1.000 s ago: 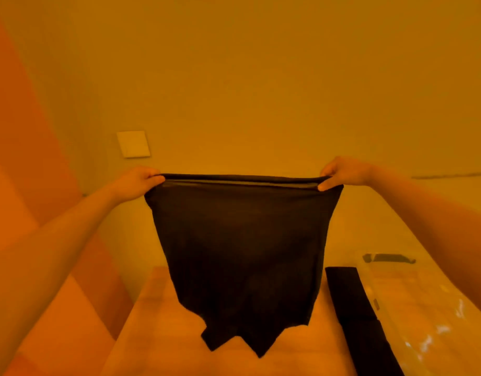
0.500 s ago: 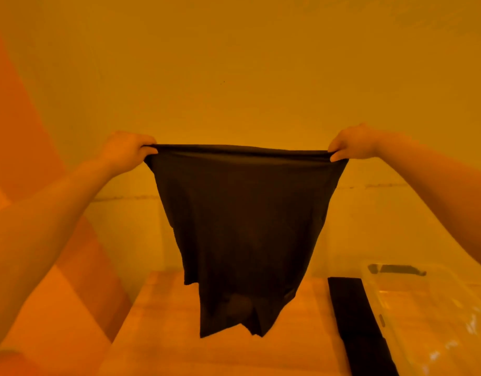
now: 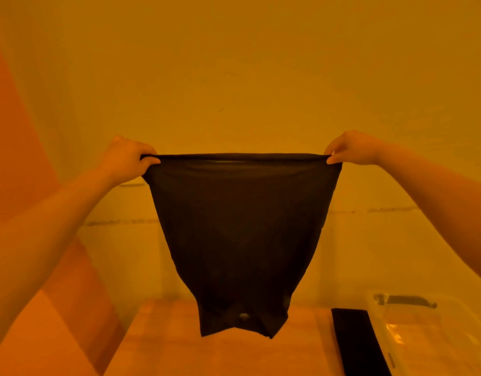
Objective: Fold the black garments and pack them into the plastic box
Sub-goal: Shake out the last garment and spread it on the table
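Now the black garment [image 3: 238, 240] hangs higher than it did a second ago: both arms have lifted it, so its ragged lower hem clears the wooden table [image 3: 166, 346] instead of dangling close to it. The left hand [image 3: 128, 158] pinches the top edge at 9 o'clock of the cloth, fingers curled tightly round the hem; the right hand [image 3: 350, 151] pinches the opposite corner at 3 o'clock the same way. Between them the top edge is pulled taut and level, and the fabric drapes flat and narrows toward 6 o'clock. That lift probably shakes the piece straight before it is laid down for folding. A second black garment [image 3: 356, 346], already folded into a strip, lies at 5 o'clock, just beside the clear plastic box [image 3: 424, 335], still outside it. Packing looks not yet begun.
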{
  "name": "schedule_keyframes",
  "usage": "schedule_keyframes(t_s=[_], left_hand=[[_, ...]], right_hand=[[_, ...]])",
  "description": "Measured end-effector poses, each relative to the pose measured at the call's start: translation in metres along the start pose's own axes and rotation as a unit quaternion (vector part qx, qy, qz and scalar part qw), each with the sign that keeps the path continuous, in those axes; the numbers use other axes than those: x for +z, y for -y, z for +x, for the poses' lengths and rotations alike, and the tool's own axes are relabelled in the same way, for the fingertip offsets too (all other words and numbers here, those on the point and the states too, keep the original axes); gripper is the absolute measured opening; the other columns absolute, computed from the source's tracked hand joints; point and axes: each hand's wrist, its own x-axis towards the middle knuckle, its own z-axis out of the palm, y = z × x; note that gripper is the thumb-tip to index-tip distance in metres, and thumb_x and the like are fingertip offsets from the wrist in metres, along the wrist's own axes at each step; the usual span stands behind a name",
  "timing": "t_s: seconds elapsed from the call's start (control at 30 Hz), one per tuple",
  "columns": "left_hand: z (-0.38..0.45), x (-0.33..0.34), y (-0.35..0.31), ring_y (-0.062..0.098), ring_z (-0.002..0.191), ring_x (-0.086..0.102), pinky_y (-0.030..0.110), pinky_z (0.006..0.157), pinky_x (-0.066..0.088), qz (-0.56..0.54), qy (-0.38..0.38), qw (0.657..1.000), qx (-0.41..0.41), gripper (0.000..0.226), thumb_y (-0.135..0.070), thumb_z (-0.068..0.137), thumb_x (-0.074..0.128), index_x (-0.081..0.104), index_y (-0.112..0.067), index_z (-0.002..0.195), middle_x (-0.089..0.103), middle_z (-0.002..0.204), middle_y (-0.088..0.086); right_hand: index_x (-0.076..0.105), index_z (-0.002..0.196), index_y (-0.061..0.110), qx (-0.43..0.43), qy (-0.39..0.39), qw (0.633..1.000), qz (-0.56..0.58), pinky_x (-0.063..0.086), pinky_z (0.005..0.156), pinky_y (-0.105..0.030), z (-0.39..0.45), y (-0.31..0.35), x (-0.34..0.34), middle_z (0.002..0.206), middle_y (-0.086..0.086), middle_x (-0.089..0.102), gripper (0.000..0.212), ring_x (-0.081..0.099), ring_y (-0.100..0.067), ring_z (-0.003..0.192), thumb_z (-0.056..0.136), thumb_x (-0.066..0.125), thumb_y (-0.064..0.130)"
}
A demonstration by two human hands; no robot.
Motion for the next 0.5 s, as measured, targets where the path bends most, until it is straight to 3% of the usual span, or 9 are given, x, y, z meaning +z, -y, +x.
schedule_keyframes(t_s=[0.13, 0.27, 0.37, 0.5], left_hand=[[0.005, -0.014, 0.002, 0.031, 0.076, 0.063, 0.032, 0.078, 0.034, 0.008, 0.009, 0.999, 0.045, 0.017, -0.021, 0.088, 0.061, 0.071, -0.007, 0.094, 0.070, 0.081, 0.014], [0.015, -0.027, 0.010, 0.033, 0.091, 0.058, 0.038, 0.090, 0.028, 0.072, 0.043, 0.995, 0.051, 0.020, -0.026, 0.087, 0.061, 0.070, -0.012, 0.095, 0.062, 0.080, 0.014], [0.014, -0.027, 0.017, 0.028, 0.097, 0.053, 0.035, 0.090, 0.023, 0.115, 0.099, 0.987, 0.050, 0.022, -0.031, 0.090, 0.056, 0.068, -0.016, 0.100, 0.052, 0.077, 0.005], [0.009, -0.021, 0.023, 0.024, 0.107, 0.050, 0.035, 0.093, 0.025, 0.156, 0.156, 0.975, 0.000, 0.026, -0.035, 0.090, 0.054, 0.063, -0.018, 0.108, 0.058, 0.085, 0.002]], right_hand=[[0.068, 0.099, 0.001, -0.020, -0.036, 0.999, 0.015, 0.039, 0.087, -0.035, 0.003, -0.005, -0.009, 0.095, -0.013, 0.060, 0.017, 0.054, -0.032, 0.102, 0.086, 0.062, 0.011], [0.067, 0.097, -0.003, -0.027, -0.082, 0.996, 0.015, 0.034, 0.094, -0.035, 0.008, -0.014, -0.014, 0.117, -0.021, 0.055, 0.018, 0.049, -0.034, 0.112, 0.082, 0.066, 0.007], [0.065, 0.104, -0.005, 0.001, -0.066, 0.997, -0.034, 0.037, 0.089, -0.036, 0.009, -0.013, -0.012, 0.114, -0.022, 0.059, 0.024, 0.052, -0.035, 0.109, 0.087, 0.061, 0.012], [0.068, 0.098, -0.003, 0.041, -0.067, 0.997, -0.010, 0.038, 0.076, -0.034, 0.012, -0.010, -0.008, 0.099, -0.021, 0.064, 0.023, 0.056, -0.033, 0.096, 0.088, 0.061, 0.016]])
